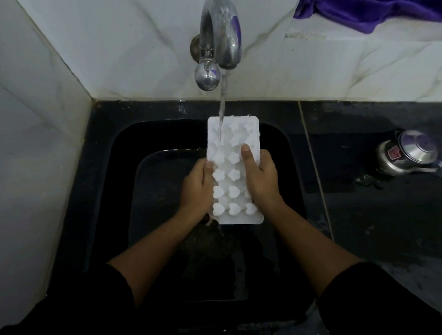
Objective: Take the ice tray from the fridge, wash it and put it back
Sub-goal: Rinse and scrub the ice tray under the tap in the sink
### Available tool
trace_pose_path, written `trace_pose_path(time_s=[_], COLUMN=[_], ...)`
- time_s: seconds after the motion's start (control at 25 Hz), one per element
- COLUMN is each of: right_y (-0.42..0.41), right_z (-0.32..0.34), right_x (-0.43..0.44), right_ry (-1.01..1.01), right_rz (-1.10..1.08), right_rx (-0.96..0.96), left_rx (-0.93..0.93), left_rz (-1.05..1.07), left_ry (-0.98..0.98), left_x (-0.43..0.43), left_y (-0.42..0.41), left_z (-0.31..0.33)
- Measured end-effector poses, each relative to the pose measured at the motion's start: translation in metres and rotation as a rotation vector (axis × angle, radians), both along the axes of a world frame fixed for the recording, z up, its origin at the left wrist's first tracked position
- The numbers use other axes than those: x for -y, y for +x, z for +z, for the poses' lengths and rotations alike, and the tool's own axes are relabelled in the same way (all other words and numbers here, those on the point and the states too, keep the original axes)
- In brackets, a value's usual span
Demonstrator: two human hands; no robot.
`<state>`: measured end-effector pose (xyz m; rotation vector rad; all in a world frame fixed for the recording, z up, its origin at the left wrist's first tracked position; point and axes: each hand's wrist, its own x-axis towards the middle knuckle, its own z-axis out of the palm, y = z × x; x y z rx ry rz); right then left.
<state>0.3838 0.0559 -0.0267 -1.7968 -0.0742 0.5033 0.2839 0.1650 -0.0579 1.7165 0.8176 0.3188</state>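
A white ice tray (233,139) with heart and flower shaped moulds is held lengthwise over the black sink (117,162). Water runs from the chrome tap (220,34) onto the tray's far left part and drips off its near end. My left hand (197,189) grips the tray's left edge, thumb on top. Along the right edge, my right hand (259,177) grips the tray with its thumb stretched over the moulds.
White marble tiles rise behind and to the left of the sink. A wet black counter (378,214) lies to the right, with a steel pot (407,154) on it. A purple cloth (371,11) lies on the ledge at top right.
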Motion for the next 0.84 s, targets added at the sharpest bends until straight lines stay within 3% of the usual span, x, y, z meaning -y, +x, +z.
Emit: trace_pose_path(time_s=[0.24,0.48,0.56,0.72,0.84], right_y=[-0.031,0.001,0.01,0.015,0.02], right_z=[-0.009,-0.004,0.001,0.007,0.014], right_x=[0.018,0.033,0.03,0.018,0.016], right_ry=[0.004,-0.132,-0.272,-0.421,-0.498], right_rz=[0.134,0.375,0.48,0.554,0.644], right_rx=[-0.05,0.093,0.178,0.428,0.521], left_rx=[0.104,0.062,0.062,0.004,-0.087], left_rz=[0.168,-0.211,-0.276,-0.156,-0.161], left_ry=[-0.037,-0.28,-0.266,-0.035,-0.099], left_x=[-0.041,-0.076,-0.085,-0.088,-0.084], left_y=[0.039,0.018,0.01,0.011,0.013], left_z=[0.01,0.03,0.029,0.022,0.025])
